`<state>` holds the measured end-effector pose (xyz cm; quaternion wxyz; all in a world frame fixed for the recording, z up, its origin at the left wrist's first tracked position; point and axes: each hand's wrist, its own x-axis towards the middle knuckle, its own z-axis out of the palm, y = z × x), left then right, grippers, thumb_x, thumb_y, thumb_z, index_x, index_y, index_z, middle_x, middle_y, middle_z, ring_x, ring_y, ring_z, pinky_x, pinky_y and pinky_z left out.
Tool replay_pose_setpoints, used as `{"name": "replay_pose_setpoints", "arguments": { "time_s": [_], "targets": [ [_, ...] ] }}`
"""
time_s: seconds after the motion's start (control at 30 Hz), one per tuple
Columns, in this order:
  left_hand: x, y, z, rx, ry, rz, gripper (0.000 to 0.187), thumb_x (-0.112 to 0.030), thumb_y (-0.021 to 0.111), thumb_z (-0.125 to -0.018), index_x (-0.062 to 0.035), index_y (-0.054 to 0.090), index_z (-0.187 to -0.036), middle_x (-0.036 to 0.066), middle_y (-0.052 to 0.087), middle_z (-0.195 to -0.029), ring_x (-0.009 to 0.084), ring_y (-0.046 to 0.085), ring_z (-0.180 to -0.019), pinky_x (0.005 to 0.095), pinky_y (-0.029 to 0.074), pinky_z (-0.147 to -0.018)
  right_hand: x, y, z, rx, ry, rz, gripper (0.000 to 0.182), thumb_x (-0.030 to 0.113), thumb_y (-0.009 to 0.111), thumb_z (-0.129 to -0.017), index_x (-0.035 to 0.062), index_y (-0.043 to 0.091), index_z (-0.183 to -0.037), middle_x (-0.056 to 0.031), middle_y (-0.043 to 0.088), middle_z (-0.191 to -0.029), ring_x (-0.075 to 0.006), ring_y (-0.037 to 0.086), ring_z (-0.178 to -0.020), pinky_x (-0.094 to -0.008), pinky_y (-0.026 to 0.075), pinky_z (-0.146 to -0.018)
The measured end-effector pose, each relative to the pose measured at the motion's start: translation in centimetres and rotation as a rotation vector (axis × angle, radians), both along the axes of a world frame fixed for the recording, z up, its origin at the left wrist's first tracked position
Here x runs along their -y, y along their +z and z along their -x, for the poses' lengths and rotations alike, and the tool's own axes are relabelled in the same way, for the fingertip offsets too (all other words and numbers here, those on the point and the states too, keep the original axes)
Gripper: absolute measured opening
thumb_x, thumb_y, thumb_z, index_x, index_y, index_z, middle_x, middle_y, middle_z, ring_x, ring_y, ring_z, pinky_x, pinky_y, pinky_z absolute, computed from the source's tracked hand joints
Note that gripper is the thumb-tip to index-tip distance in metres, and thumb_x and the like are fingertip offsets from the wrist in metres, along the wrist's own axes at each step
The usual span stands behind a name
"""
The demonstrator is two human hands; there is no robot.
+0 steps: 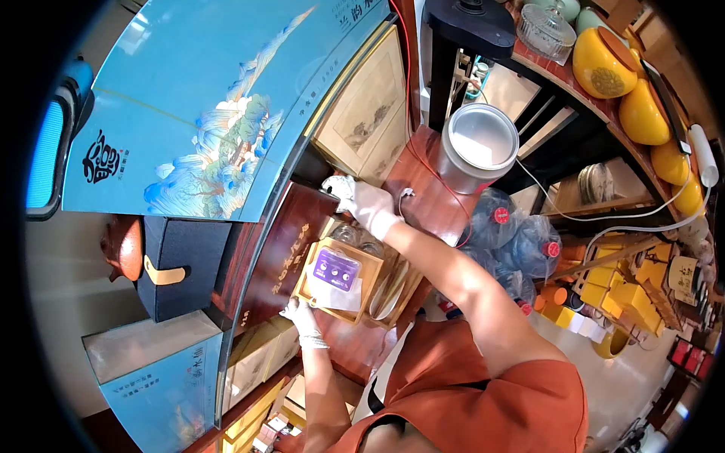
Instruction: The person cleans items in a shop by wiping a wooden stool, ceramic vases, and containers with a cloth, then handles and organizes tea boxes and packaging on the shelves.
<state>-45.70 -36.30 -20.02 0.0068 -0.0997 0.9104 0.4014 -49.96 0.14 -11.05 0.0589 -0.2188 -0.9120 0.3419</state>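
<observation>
My right hand (pixel 372 209), in a white glove, reaches to the back of the wooden shelf top. Its fingers are closed on a bunched white cloth (pixel 339 189) beside a dark wooden panel with gold writing (pixel 291 245). My left hand (pixel 305 319), also gloved, has its fingers apart at the near left corner of a light wooden tray (pixel 350 315). In this tray lie a purple-labelled packet (pixel 337 270) and a white paper (pixel 332 296). Clear glass vessels (pixel 346 234) stand just behind the tray, below my right hand.
A large blue box (pixel 189 113) and a dark blue case (pixel 181 264) stand at left. A silver canister (pixel 476 147) sits at the back right, with a red cord (pixel 408 90) near it. Big plastic bottles (pixel 521 234) stand on the right, below yellow jars (pixel 604 64) on a shelf.
</observation>
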Motion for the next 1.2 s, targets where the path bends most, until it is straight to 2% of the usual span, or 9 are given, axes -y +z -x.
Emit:
{"name": "replay_pose_setpoints", "arguments": {
  "time_s": [0.23,0.3,0.33,0.53,0.77,0.87,0.93,1.07,1.2],
  "targets": [
    [-0.8,0.1,0.5,0.041,0.097,-0.163,0.019,-0.014,0.051,-0.083,-0.0014,0.056,-0.096,0.018,0.055,-0.105,0.0282,0.053,-0.096,0.0420,0.028,-0.096,-0.5,-4.1,-6.1,-0.320,0.181,0.191,0.022,0.026,0.054,-0.085,0.0154,0.070,-0.096,-0.0129,0.067,-0.096,-0.0334,0.064,-0.083,-0.0431,0.052,-0.074],
    [-1.7,2.0,0.6,0.140,0.221,-0.483,0.019,-0.006,0.051,-0.084,-0.0052,0.051,-0.103,0.009,0.053,-0.104,0.0189,0.057,-0.093,0.0328,0.052,-0.075,-0.7,-4.9,-5.1,-0.123,0.099,0.189,0.024,0.027,0.053,-0.085,0.0130,0.070,-0.094,-0.0151,0.066,-0.096,-0.0338,0.064,-0.087,-0.0425,0.051,-0.078],
    [-0.8,1.1,0.9,0.014,0.057,-0.106,0.016,-0.004,0.047,-0.085,-0.0036,0.054,-0.099,0.009,0.057,-0.100,0.0184,0.059,-0.088,0.0305,0.052,-0.074,-1.1,-5.2,-4.5,0.002,0.067,0.181,0.023,0.026,0.054,-0.084,0.0122,0.071,-0.093,-0.0149,0.067,-0.093,-0.0336,0.064,-0.086,-0.0417,0.051,-0.078],
    [-2.6,4.8,0.5,0.244,0.123,-0.506,0.016,0.002,0.043,-0.085,-0.0010,0.054,-0.097,0.014,0.055,-0.103,0.0195,0.059,-0.086,0.0288,0.053,-0.068,-1.9,-2.8,-5.2,0.052,0.106,0.277,0.026,0.030,0.051,-0.085,0.0148,0.071,-0.095,-0.0129,0.067,-0.095,-0.0326,0.064,-0.085,-0.0420,0.052,-0.077],
    [-2.6,4.3,0.0,0.181,0.058,-0.379,0.018,0.007,0.037,-0.083,0.0028,0.052,-0.092,0.014,0.054,-0.101,0.0222,0.056,-0.093,0.0375,0.051,-0.081,-1.1,-1.1,-2.5,-0.043,0.518,0.353,0.037,0.023,0.051,-0.088,0.0201,0.057,-0.125,-0.0155,0.061,-0.115,-0.0323,0.058,-0.104,-0.0377,0.044,-0.091],
    [1.5,-1.9,0.0,0.002,-0.128,-0.016,0.014,-0.007,0.054,-0.077,-0.0029,0.055,-0.091,0.011,0.055,-0.097,0.0274,0.050,-0.096,0.0502,0.006,-0.112,-0.6,-2.3,-1.5,-0.077,0.552,0.261,0.034,0.023,0.054,-0.088,0.0179,0.059,-0.122,-0.0149,0.064,-0.107,-0.0322,0.062,-0.096,-0.0368,0.047,-0.088],
    [-0.1,-2.6,-0.3,-0.167,0.031,-0.198,0.017,-0.012,0.061,-0.073,-0.0048,0.053,-0.086,0.008,0.052,-0.090,0.0259,0.046,-0.091,0.0484,0.012,-0.106,-0.7,-1.7,-1.6,-0.047,0.556,0.253,0.033,0.023,0.053,-0.090,0.0135,0.059,-0.121,-0.0163,0.064,-0.106,-0.0325,0.063,-0.094,-0.0363,0.048,-0.087],
    [-4.1,0.9,-1.7,-0.239,-0.042,0.299,0.021,-0.020,0.066,-0.067,-0.0037,0.053,-0.067,0.016,0.049,-0.079,0.0313,0.039,-0.089,0.0442,0.030,-0.079,-1.2,1.6,-2.6,0.024,0.493,0.479,0.032,0.021,0.055,-0.091,0.0046,0.059,-0.118,-0.0189,0.063,-0.108,-0.0281,0.061,-0.102,-0.0311,0.047,-0.089],
    [-7.3,5.6,-2.3,-0.128,0.024,0.096,0.024,-0.018,0.063,-0.078,0.0021,0.061,-0.091,0.023,0.062,-0.093,0.0362,0.057,-0.082,0.0447,0.041,-0.082,-1.9,-0.9,-1.9,-0.023,0.578,0.497,0.034,0.013,0.053,-0.091,0.0020,0.057,-0.123,-0.0134,0.064,-0.116,-0.0204,0.059,-0.109,-0.0295,0.043,-0.095]
  ]
}}
